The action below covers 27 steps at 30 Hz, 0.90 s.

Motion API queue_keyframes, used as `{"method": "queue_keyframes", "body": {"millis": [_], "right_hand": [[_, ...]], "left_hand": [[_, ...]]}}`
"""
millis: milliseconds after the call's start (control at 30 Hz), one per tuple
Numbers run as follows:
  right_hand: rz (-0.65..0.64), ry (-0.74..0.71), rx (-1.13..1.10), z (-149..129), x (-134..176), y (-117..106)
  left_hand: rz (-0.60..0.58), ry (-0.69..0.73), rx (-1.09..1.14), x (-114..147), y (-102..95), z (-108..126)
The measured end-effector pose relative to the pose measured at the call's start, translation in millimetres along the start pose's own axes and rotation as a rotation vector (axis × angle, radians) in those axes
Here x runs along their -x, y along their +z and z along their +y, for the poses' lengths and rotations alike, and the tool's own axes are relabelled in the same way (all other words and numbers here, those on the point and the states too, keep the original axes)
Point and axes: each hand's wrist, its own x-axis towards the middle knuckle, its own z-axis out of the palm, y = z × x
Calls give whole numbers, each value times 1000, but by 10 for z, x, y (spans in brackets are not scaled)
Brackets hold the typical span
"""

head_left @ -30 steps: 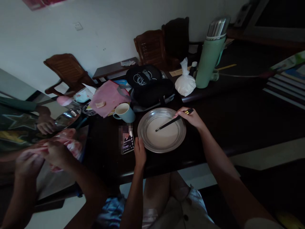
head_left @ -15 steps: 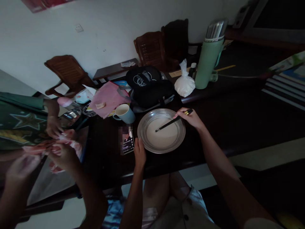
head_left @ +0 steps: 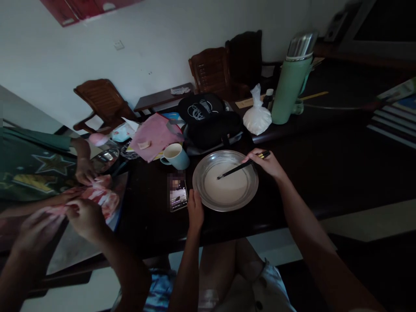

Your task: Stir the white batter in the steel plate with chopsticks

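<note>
A wide metal bowl of milky white liquid stands on the dark table in front of me. At its left side, my left hand grips the rim, fingers close together. My right hand is closed around a pair of black chopsticks with gold bands near the upper end. Their tips slant down to the left into the liquid. Just left of the bowl lies a lit phone, and behind that is a light blue mug.
At left, other people's hands handle raw meat over a cutting board. Behind the bowl are a black bag, a knotted bag of white powder and a green thermos. Stacked books lie at right.
The whole view has shifted slightly, so everything sits farther right. Both my hands keep their hold, and the chopsticks stay in the liquid. The phone's picture has changed. The other people's hands have moved at the meat.
</note>
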Motion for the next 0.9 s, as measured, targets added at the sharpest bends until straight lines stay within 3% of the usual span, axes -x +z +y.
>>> {"method": "queue_keyframes", "body": {"millis": [167,333,400,600,800,900], "right_hand": [[129,19,-6,22,-4,-79],[-33,40,-48,22,14,-2],[-41,17,-33,26,7,27],[163,1,19,49,-11,-59],[-51,32,-42,36,15,3],[-20,2,-13,42,-1,20]], "left_hand": [[27,-26,7,-3,0,-37],[-9,-30,8,-7,0,-33],[6,-39,6,-3,2,-32],[2,-18,3,7,-2,-15],[-15,-6,-3,17,-12,30],[-10,-33,4,20,-9,19]]}}
